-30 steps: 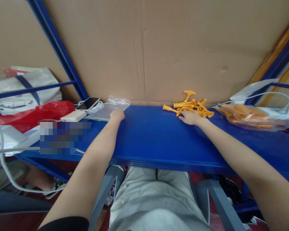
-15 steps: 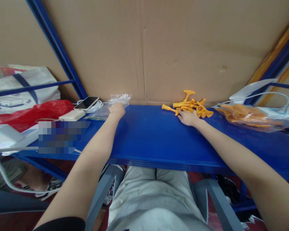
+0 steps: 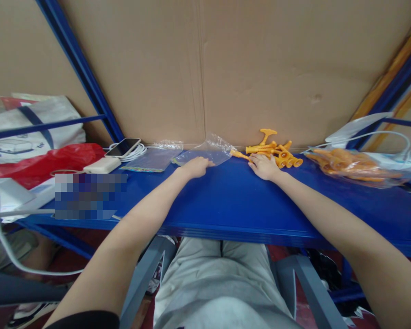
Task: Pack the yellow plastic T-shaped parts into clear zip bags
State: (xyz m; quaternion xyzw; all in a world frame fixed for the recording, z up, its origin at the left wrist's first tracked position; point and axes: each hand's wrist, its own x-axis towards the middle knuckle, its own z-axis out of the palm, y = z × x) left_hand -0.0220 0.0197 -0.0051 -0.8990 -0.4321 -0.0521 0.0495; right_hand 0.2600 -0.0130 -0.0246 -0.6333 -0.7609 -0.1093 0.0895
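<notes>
Left hand (image 3: 196, 167) pinches one clear bag (image 3: 207, 153) flat on the blue shelf (image 3: 226, 205), nothing in it yet; right hand (image 3: 264, 165), fingers loosely spread, rests on the loose yellow plastic pieces (image 3: 276, 148) beyond, none visibly gripped; filled bag (image 3: 349, 165) lies at right.

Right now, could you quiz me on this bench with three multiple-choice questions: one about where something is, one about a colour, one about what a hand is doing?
1. Where does the phone lie?
A. on a coiled white cable at the left
B. among the orange parts
C. on the person's lap

2. What colour is the loose pile of plastic parts?
A. green
B. orange-yellow
C. black

3. What is the left hand doing?
A. hanging below the bench
B. gripping the phone
C. holding a clear plastic bag

Answers: 1 A, the phone rests on the cable. 2 B, the pile is orange-yellow. 3 C, its fingers are on the bag's edge.
</notes>
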